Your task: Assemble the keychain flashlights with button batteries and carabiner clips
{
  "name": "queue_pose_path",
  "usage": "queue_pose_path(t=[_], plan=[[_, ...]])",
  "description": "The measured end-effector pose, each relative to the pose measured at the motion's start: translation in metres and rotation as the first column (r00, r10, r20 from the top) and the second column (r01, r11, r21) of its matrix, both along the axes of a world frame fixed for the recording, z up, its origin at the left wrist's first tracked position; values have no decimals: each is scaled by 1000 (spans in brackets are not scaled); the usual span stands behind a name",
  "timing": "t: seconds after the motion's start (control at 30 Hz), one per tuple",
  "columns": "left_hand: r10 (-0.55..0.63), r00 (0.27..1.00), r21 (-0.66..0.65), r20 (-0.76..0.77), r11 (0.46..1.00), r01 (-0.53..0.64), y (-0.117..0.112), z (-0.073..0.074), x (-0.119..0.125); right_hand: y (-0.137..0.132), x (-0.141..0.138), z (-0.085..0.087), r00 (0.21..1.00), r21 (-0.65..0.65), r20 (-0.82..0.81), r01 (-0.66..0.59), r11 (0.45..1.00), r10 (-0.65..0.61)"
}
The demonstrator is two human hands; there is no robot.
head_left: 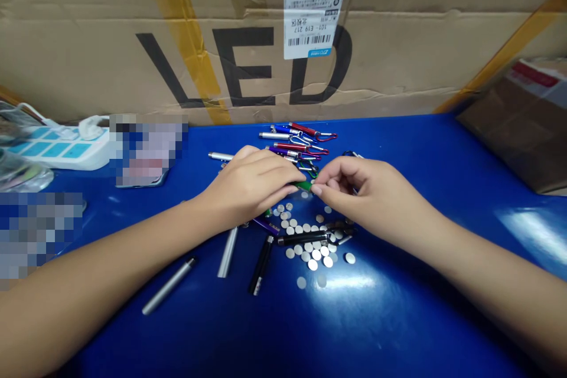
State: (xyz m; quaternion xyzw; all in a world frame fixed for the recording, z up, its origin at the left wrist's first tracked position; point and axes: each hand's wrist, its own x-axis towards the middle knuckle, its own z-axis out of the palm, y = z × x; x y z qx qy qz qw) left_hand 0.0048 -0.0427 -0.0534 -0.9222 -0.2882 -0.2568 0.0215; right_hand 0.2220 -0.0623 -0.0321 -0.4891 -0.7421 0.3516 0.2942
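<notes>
Green and smooth, a small tapering piece with a rounded surface (305, 186) sits between the two bare hands, most of its length hidden by fingers; take it as the centre of a clock dial. The left hand (252, 180), palm down, pinches it between fingertips and thumb, while the right hand (370, 186), fingers curled, nips its right end between thumb and forefinger.

At twelve, beyond the fingers, lies a cluster of slim red, blue, purple and silver metallic tubes (290, 146), several with looped wire clips. At six, flat, round, silvery discs (306, 228) scatter over the glossy blue tabletop (376, 331), and a long black cylinder with a silver tip (301, 239) lies across them. A second black cylinder, bearing a pale label (261, 266), lies towards seven; a straight silver tube (228, 253) is near eight, and a black-ended silver tube (169, 286) lies farther out that way.

Between nine and ten stands a white plastic power strip with light-blue panels (91, 159). Behind everything at twelve rises a large creased brown cardboard box (398, 53), printed with bold black letters (243, 72) reading LED and banded with shiny yellow-orange tape (190, 35).
</notes>
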Motion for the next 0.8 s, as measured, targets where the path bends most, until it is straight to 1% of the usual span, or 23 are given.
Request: queue_pose_path(t=[0.03, 0.07, 0.1, 0.13, 0.2, 0.23, 0.3, 0.4, 0.43, 0.47, 0.57, 0.6, 0.63, 0.7, 0.8], plan=[[6, 1000, -9, -3, 1000, -6, 0, 0, 0, -1, 0, 0, 1000, 27, -1, 12, 1000, -12], [15, 1000, -26, -4, 1000, -15, 0, 1, 1, -1, 1, 0, 1000, 85, 8, 11, 996, -11], [25, 1000, -49, -1, 999, -25, 0, 1, 1, -2, 2, -1, 1000, 168, 28, -11, 986, 7], [34, 999, -71, 6, 997, -33, 0, 2, 1, -2, 3, -1, 997, 262, 62, -55, 963, 40], [42, 999, -97, 26, 995, -39, -1, 3, 1, -3, 7, -2, 979, 423, 170, -178, 888, 115], [42, 999, -100, 35, 994, -38, -1, 3, 1, -3, 9, -3, 963, 477, 232, -235, 847, 137], [41, 999, -94, 34, 995, -37, -1, 3, 0, -3, 12, -5, 925, 538, 355, -322, 779, 137], [44, 999, -83, 12, 996, -43, -1, 3, 0, -3, 16, -7, 876, 583, 473, -393, 711, 96], [48, 999, -82, 9, 995, -47, -1, 3, 0, -3, 17, -7, 874, 588, 479, -394, 706, 89], [55, 998, -85, 10, 995, -54, -1, 3, 0, -4, 17, -7, 882, 585, 464, -376, 718, 84], [102, 995, -113, 18, 989, -100, 0, 4, 1, -4, 14, -7, 936, 534, 348, -253, 806, 63], [124, 992, -122, 23, 985, -120, 0, 4, 1, -3, 12, -8, 946, 506, 317, -224, 833, 62], [146, 989, -129, 31, 982, -140, 1, 4, 1, -3, 10, -8, 950, 482, 302, -220, 848, 75], [178, 983, -137, 52, 976, -170, 1, 4, 1, -2, 3, -10, 931, 433, 332, -293, 853, 151], [195, 978, -149, 69, 972, -184, 2, 3, 1, 1, -7, -16, 866, 361, 434, -422, 832, 251]])
